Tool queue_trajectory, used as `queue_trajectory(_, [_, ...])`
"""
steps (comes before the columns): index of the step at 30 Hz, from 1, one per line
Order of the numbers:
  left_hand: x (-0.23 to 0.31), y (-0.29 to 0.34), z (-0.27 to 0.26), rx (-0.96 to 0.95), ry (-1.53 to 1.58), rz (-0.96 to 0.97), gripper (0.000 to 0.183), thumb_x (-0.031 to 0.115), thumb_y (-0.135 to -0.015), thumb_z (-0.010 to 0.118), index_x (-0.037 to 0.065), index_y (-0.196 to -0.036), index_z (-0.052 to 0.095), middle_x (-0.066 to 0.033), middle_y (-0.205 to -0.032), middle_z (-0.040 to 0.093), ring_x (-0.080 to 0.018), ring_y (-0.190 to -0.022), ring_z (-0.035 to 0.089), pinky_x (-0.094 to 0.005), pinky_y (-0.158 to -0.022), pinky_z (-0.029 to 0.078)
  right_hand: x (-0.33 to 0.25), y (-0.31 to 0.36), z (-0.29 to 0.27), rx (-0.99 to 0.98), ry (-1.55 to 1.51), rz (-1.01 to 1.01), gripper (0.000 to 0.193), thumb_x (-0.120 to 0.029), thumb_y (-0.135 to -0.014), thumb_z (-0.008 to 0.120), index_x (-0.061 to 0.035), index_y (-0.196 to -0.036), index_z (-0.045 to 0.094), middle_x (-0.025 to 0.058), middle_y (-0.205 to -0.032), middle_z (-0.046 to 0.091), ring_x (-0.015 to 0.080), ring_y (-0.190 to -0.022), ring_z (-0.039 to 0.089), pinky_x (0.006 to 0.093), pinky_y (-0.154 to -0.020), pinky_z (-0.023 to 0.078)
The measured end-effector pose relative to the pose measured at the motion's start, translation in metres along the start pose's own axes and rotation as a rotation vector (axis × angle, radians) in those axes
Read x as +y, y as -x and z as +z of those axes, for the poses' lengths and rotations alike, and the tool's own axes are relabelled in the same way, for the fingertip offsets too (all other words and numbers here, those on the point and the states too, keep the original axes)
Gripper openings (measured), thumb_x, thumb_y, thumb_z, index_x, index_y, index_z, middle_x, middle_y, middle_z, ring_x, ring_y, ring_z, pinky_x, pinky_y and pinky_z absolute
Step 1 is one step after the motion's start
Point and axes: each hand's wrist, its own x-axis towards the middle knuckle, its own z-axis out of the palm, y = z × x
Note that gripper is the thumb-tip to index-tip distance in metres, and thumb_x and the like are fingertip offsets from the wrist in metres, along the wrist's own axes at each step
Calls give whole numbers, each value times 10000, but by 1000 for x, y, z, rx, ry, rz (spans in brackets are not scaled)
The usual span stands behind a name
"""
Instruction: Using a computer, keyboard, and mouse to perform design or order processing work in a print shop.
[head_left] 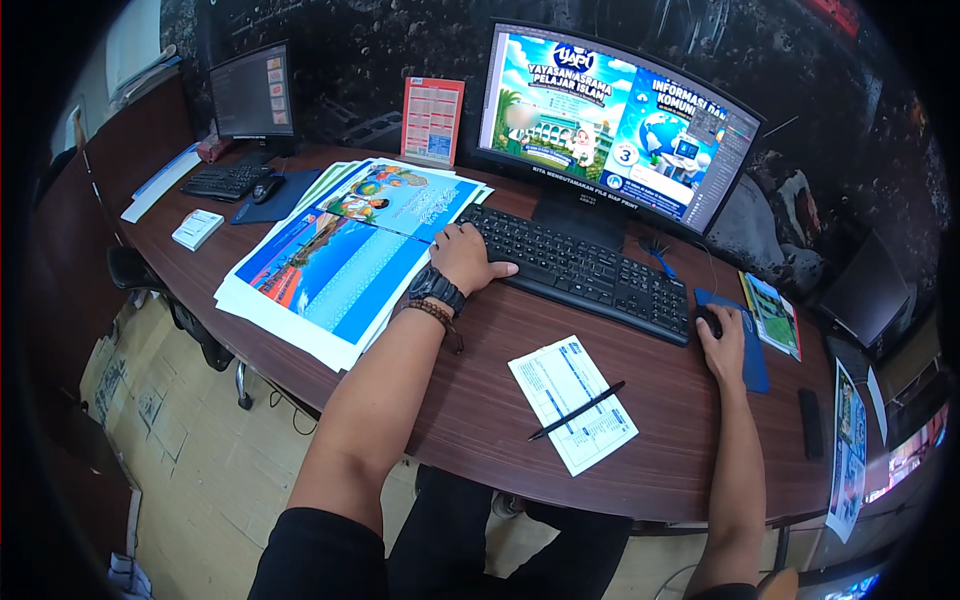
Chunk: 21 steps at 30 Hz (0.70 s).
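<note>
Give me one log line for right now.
left hand: on keyboard, left end | right hand: on mouse | pen: across paper form | monitor: lit

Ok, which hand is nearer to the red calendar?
Left. The left hand rests at the large keyboard's left end, in front of the calendar and slightly to its right; the right hand is on a mouse, past the keyboard's right end, much farther away.
</note>
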Motion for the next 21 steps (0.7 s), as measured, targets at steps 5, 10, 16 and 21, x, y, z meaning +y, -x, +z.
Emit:
queue_trajectory(5, [1,-2,-1,-2,-5,2,1036,695,-684,779,-132,-1249,512,-310,-1259,543,-434,-1194,535,-464,-1004,465,-1,-6,1,-18,15,-21,355,-197,-840,678,-22,-1148,664,175,-1150,569,363,-1107,578,415,-968,459])
queue_trajectory(10, [2,-1,0,-9,-7,5,1044,697,-688,775,-138,-1256,511,-316,-1267,535,-440,-1204,528,-461,-1012,460,1,-4,3,12,12,-15,351,-179,-835,669,-23,-1149,657,171,-1138,573,365,-1094,582,419,-956,463])
queue_trajectory(16, [1,0,-1,-6,2,1,1039,692,-691,776,-141,-1254,512,-318,-1272,529,-440,-1204,527,-457,-1016,458,2,-3,2,9,7,-30,346,-163,-839,658,-26,-1156,651,173,-1136,581,370,-1086,585,424,-948,466])
queue_trajectory(21, [1,0,-2,-15,5,-2,1042,689,-691,778,-141,-1259,508,-316,-1272,529,-441,-1208,523,-459,-1018,457,0,-3,1,7,16,-33,349,-159,-836,655,-29,-1160,652,171,-1143,586,368,-1093,586,421,-950,467])
